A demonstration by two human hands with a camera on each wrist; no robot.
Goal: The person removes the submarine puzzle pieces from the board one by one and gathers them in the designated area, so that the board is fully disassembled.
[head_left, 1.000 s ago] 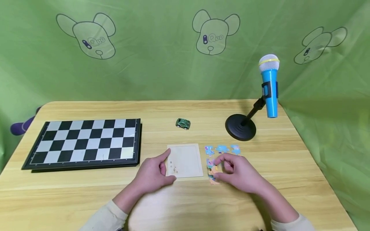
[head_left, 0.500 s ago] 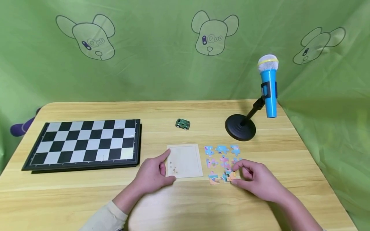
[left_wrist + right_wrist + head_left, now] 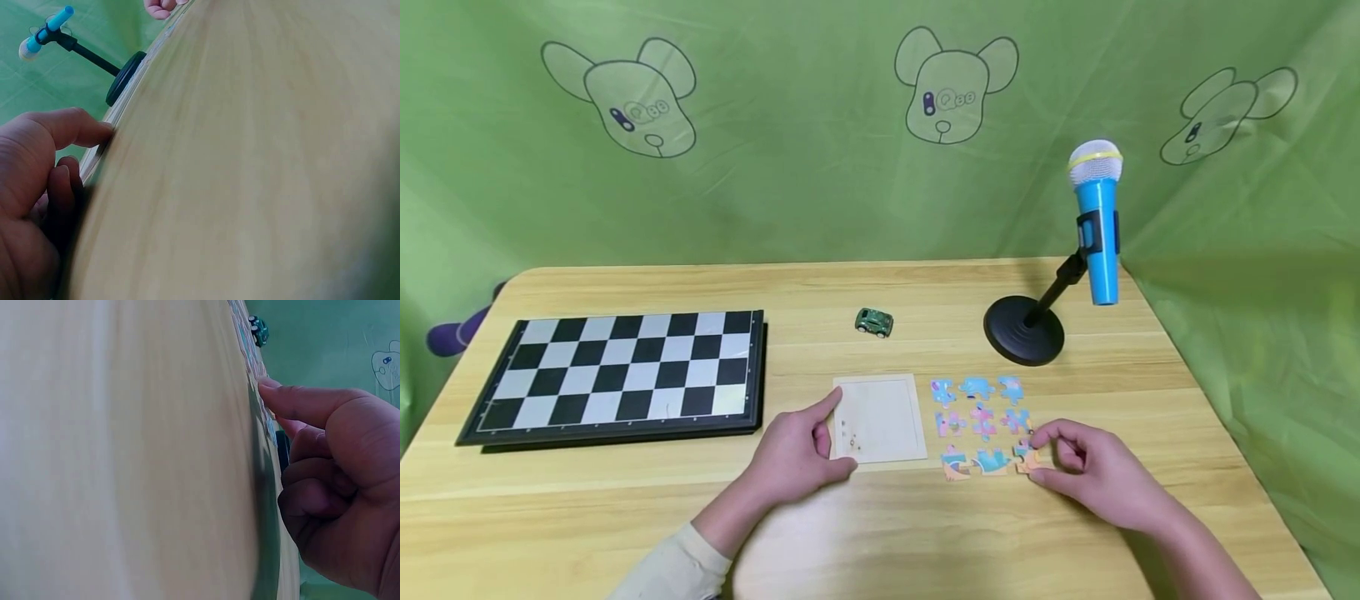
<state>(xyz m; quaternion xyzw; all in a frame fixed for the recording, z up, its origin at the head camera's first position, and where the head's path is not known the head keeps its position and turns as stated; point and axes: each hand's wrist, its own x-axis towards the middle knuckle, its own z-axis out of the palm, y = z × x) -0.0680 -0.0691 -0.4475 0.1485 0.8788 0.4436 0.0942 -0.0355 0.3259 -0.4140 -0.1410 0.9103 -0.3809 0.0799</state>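
Note:
A pale square puzzle board [image 3: 883,425] with a thin border line lies on the table. My left hand [image 3: 797,458] holds it at its left side, index finger by the upper left edge and thumb at the lower left corner. To its right, loose jigsaw pieces [image 3: 982,419] lie in three rows, coloured blue, pink and orange. My right hand [image 3: 1093,471] pinches the jigsaw piece [image 3: 1027,460] at the lower right of the rows between thumb and index finger. In the right wrist view the pieces show only edge-on beyond the right hand [image 3: 337,462].
A black-and-white chessboard [image 3: 632,367] lies at the left. Behind the puzzle board is a green toy car [image 3: 874,322]. A blue toy microphone [image 3: 1099,233] stands on a black round base [image 3: 1024,331] at the back right. Green cloth [image 3: 820,183] hangs behind the table.
My right hand has moved right, from the left column of pieces to the lower right piece, and the pieces have spread from a stack into three rows. My left hand has stayed put.

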